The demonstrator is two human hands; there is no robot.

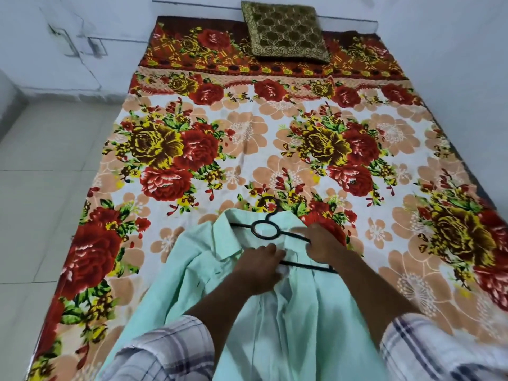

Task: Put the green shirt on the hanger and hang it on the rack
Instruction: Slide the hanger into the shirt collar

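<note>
Nearest the camera: two checked sleeves (170, 350) at the bottom of view, forearms reaching forward over the near edge of the bed (275, 149)

Green shirt (192, 270) lies spread on the floral bedsheet (343, 188) at the near edge, collar away from the camera, body trailing toward the person. Black hanger (265, 229) lies on the collar area, hook pointing to the far edge, ring just below the hook. Its left arm seems tucked under the cloth; its right arm and lower bar lie exposed on top

Left hand (258, 270): fingers curled down, pinching shirt fabric just below the collar, beside the lower bar. Right hand (325, 244): closed around the hanger's right arm, near the shirt's right shoulder

Step in hand, as judged: threading the hanger into the shirt, one shoulder seated, the other not yet

Next move calls for: lifting the right shoulder cloth over the exposed hanger arm while holding the collar steady; then lift by the hook

Surroundings: brown patterned cushion (286, 31) at the far edge, well apart. Tiled floor (41, 188) to the left, pale wall (82, 28) behind. No rack in view. Nothing obstructs the hands; loose folds of the shirt may snag the bar
</note>
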